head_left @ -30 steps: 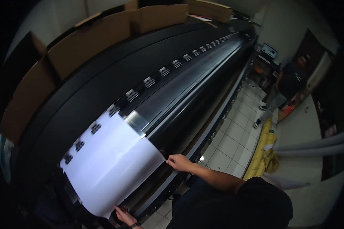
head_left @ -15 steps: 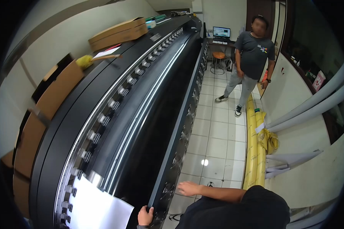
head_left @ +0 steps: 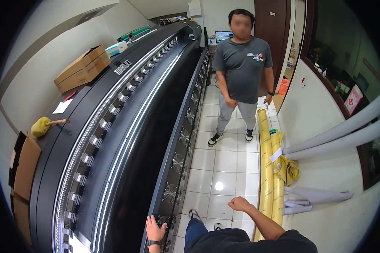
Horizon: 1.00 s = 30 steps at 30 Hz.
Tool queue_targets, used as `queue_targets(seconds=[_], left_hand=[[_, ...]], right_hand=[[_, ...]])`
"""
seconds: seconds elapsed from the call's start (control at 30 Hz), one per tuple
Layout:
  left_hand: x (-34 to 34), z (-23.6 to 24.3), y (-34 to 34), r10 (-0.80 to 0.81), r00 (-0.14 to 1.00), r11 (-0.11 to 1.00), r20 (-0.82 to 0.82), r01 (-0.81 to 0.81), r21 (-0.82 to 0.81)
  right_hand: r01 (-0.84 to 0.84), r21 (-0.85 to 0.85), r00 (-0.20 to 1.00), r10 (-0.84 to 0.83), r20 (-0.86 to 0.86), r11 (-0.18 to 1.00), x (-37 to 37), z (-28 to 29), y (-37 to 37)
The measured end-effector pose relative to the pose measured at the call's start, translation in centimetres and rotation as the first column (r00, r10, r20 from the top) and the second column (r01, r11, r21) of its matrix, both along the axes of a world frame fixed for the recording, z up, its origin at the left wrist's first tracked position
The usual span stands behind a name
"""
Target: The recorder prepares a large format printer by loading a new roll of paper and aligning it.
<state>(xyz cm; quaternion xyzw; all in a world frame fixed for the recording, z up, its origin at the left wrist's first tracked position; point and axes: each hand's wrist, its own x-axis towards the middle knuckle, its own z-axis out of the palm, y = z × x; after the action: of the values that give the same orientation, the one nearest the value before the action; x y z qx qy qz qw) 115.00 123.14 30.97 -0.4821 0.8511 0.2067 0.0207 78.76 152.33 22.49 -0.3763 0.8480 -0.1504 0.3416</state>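
My left hand [head_left: 155, 230] lies with its fingers stretched out on the dark front rail [head_left: 166, 168] of a long black wide-format printer [head_left: 126, 114]. It touches the rail without wrapping round it. Out over the floor, well to the right of the printer, my right hand [head_left: 240, 204] hangs in the air with its fingers curled in; I see nothing in it. A corner of a white sheet [head_left: 78, 244] shows on the printer at the lower left, mostly cut off by the frame's edge.
Another person [head_left: 243, 71] stands facing me in the tiled aisle [head_left: 213, 158]. Yellow-wrapped rolls [head_left: 266, 168] lie along the right wall, below pale rolls [head_left: 337, 139]. On the printer's top are a cardboard box [head_left: 82, 69] and a yellow bundle [head_left: 41, 126]. Round fans [head_left: 170, 192] line its front.
My view has shifted up the aisle, and the other person appears nearer. My left hand has flattened on the rail. My right hand has swung away from the printer. Most of the white sheet has left view.
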Motion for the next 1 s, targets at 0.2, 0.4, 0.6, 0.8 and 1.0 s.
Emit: queue_targets(seconds=[0.2, 0.4, 0.6, 0.8, 1.0], left_hand=[[-16.0, -1.1, -7.0, -0.141, 0.989, 0.987, -0.048, 0.137, -0.078], [-32.7, -2.9, -15.7, -0.269, 0.963, 0.959, -0.018, 0.266, -0.101], [-46.3, -1.7, -25.7, -0.539, 0.835, 0.842, -0.112, 0.536, -0.060], [-54.6, -1.9, -29.4, -0.554, 0.832, 0.833, -0.036, 0.554, 0.001], [-56.2, -4.8, -30.2, -0.423, 0.886, 0.892, -0.188, 0.444, 0.083]], right_hand=[[-0.050, -0.059, 0.996, 0.054, 0.067, 0.997, -3.5, -4.1, -8.3], [-0.071, -0.067, 0.940, 0.089, 0.330, 0.995, -8.3, 3.3, -16.3], [-0.001, 0.026, 0.953, -0.007, 0.302, 1.000, -20.0, 8.0, -21.8], [0.044, -0.064, 0.934, -0.019, 0.356, 0.997, -24.6, 8.8, -26.2], [-0.046, -0.144, 0.896, 0.104, 0.431, 0.989, -29.8, 10.0, -31.5]])
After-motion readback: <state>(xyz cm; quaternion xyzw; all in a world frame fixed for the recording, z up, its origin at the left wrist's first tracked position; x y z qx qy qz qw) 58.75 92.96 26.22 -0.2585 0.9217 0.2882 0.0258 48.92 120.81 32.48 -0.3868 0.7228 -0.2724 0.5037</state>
